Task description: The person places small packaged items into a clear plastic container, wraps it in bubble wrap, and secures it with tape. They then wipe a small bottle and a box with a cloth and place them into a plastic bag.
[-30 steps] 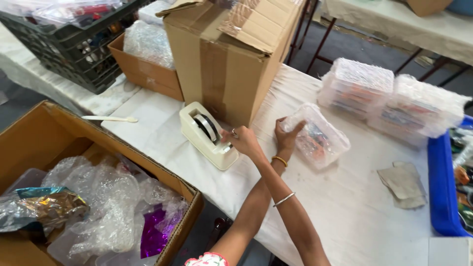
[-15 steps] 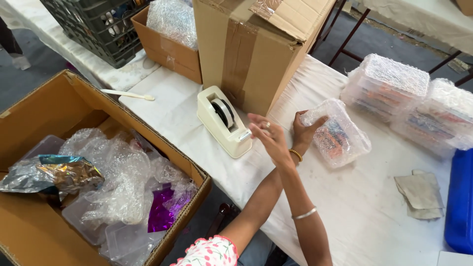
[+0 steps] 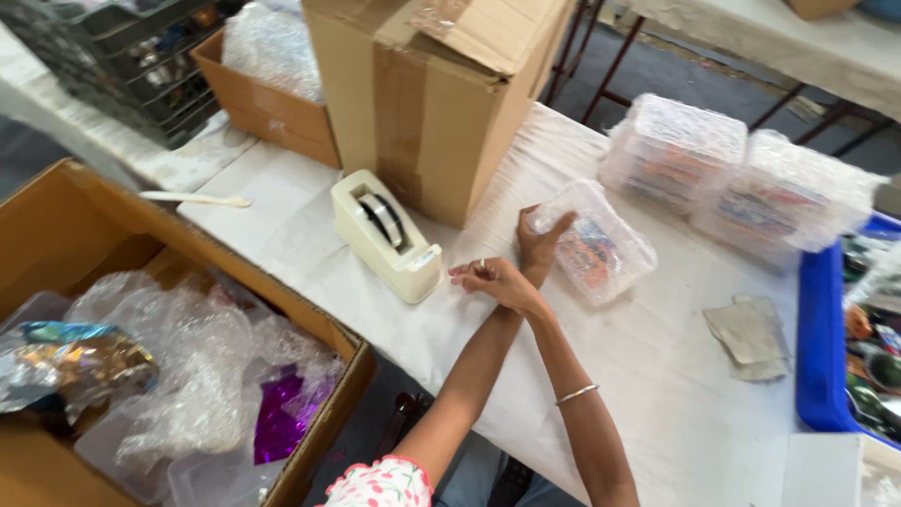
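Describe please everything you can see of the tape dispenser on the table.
The tape dispenser is a cream, plastic-looking desk model with a dark tape roll in its middle slot. It stands upright on the white table, angled, beside the tall cardboard box. The right hand is just off its cutter end, apparently not touching it.

Both forearms are seen crossed at the wrists just right of the tape dispenser [image 3: 385,235]. The right hand [image 3: 493,280] is held nearest the dispenser, palm down, with fingers loosely extended and pinched toward it. The left hand [image 3: 540,239] is raised behind it, farther from the dispenser, with fingers curled and the thumb spread.
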